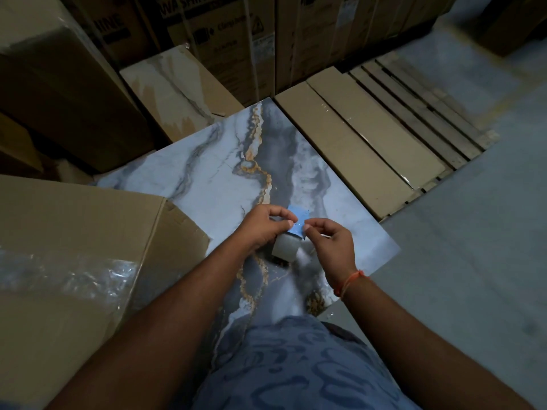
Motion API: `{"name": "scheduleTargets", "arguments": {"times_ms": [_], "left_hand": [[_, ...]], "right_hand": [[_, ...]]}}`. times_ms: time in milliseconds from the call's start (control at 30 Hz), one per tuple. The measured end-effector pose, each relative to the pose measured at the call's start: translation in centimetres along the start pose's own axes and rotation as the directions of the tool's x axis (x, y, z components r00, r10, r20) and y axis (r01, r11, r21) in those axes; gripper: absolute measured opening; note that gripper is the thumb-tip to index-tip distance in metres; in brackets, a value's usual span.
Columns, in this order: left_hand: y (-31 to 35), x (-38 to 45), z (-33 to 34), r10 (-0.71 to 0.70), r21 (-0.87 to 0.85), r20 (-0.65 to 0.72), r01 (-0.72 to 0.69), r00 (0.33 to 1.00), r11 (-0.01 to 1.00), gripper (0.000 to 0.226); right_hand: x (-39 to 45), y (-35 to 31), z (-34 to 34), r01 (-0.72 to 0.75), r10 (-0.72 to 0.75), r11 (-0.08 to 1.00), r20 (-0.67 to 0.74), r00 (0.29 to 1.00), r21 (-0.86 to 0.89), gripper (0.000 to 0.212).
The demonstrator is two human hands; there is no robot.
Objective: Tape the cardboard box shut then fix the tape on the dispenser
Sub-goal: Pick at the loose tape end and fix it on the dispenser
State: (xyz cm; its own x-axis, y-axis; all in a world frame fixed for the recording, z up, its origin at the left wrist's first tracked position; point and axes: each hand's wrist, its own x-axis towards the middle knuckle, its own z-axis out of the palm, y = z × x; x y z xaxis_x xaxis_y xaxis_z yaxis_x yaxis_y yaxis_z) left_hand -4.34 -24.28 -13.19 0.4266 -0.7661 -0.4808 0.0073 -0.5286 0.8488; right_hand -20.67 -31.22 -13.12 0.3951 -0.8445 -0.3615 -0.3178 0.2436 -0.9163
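Observation:
My left hand [260,226] grips a blue tape dispenser [297,218] with a roll of clear tape [285,247] on it, held in the air above a marbled blue slab. My right hand [328,241] pinches the tape end at the dispenser's blue front edge, fingertips touching it. The cardboard box [74,261] lies at the lower left, its top covered by a wide strip of shiny clear tape [74,276], with one flap edge showing at its right side.
A marbled blue slab [236,179] lies on the floor under my hands. Flat cardboard packs [361,143] lie on a wooden pallet [429,108] to the right. Tall printed cartons [231,39] stand behind, and more boxes [53,84] at the left. Grey floor [473,261] spreads right.

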Motion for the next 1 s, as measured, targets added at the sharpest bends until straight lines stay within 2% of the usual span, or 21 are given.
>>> {"name": "scheduleTargets", "arguments": {"times_ms": [200, 500, 1000], "left_hand": [[0.0, -0.1, 0.0, -0.03, -0.043, 0.015, 0.031, 0.999, 0.999, 0.014], [0.1, -0.4, 0.1, -0.062, -0.127, 0.033, 0.066, 0.998, 0.99, 0.02], [0.2, -1.2, 0.3, -0.073, -0.177, 0.023, 0.076, 0.997, 0.981, 0.02]], "right_hand": [[0.3, 0.1, 0.2, -0.163, 0.156, 0.977, 0.061, 0.986, 0.138, 0.01], [0.2, -0.3, 0.6, -0.248, 0.234, 0.93, 0.083, 0.969, 0.27, 0.016], [0.3, -0.7, 0.5, -0.262, 0.245, 0.935, 0.096, 0.965, 0.239, 0.017]]}}
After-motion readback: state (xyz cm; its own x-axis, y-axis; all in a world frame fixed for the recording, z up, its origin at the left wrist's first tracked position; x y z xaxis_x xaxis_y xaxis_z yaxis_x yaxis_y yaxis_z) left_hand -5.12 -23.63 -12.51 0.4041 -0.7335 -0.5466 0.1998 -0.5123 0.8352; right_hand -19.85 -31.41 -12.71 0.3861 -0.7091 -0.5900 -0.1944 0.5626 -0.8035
